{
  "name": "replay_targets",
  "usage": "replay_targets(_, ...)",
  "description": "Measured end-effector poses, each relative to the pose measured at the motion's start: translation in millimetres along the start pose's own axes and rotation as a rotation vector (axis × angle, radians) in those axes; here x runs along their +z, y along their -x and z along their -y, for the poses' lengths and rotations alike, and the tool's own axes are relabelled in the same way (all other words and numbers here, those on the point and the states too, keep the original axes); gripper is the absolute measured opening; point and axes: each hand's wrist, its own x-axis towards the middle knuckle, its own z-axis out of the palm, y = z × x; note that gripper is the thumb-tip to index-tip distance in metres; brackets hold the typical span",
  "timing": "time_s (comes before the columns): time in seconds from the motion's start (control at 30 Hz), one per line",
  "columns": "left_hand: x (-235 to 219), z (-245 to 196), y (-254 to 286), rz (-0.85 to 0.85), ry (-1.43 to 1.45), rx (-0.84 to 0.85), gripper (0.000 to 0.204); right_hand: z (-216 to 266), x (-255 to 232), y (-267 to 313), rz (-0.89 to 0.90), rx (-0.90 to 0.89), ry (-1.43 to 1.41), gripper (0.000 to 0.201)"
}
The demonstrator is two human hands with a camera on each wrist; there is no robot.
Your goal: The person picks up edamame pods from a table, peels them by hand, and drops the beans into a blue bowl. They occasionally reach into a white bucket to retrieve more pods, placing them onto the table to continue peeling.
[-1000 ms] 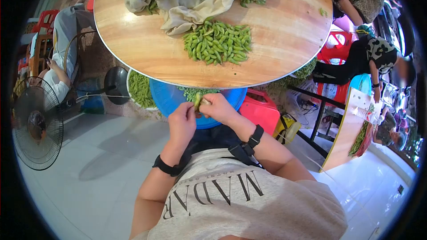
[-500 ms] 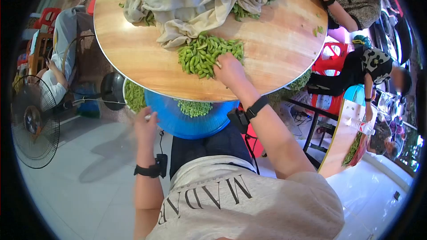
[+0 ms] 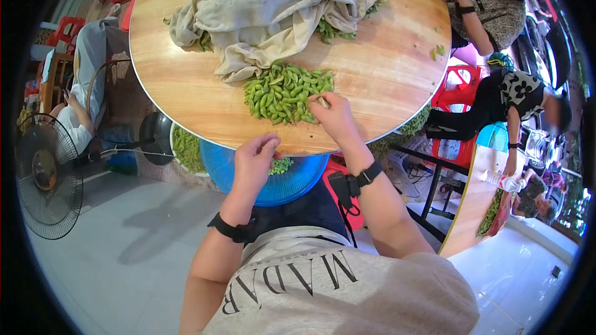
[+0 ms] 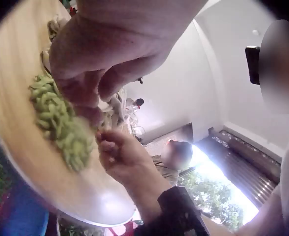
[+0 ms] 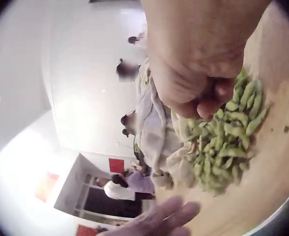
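Observation:
Green pods [image 3: 282,94] [image 4: 58,123] [image 5: 228,140] lie heaped on the round wooden table [image 3: 379,77]. At the heap's near right edge is my right hand [image 3: 338,123], fingers curled, with a small pale piece at its fingertips; whether it grips a pod is hidden. My left hand [image 3: 251,164] hovers by the table's near rim, fingers loosely bent around no visible thing. In the right wrist view my left hand [image 5: 159,221] shows spread fingers. Below the rim, a blue basin [image 3: 239,177] contains shelled green beans [image 3: 280,165].
Beige cloth [image 3: 261,6] covers more pods behind the heap. A container of green pods [image 3: 186,149] stands left of the basin, and a fan [image 3: 49,174] farther left. A red stool [image 3: 351,201] is right of my legs. People sit around; a side table [image 3: 469,211] is at right.
My right hand went from over the basin to the heap and now sits at its right edge. My left hand swung out left, then came back to the basin; the pod previously held between both hands is gone.

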Motion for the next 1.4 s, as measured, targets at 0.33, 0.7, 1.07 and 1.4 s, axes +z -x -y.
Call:
replay_targets(0.33,0,-31,13,0.077,0.338,0.053,0.021,60,15,62,0.349,0.25,-0.375,0.019)
replay_targets(0.7,-44,-39,66,-0.08,-0.313,0.511,0.015,106,31,87,0.718,0.152,-0.244,0.024)
replay_targets(1.07,-68,-45,90,-0.115,-0.126,0.257,0.014,115,59,107,0.651,0.206,-0.39,0.026)
replay_targets(1.4,-74,-41,101,-0.08,-0.213,0.356,0.011,124,69,118,0.689,0.198,-0.25,0.033)
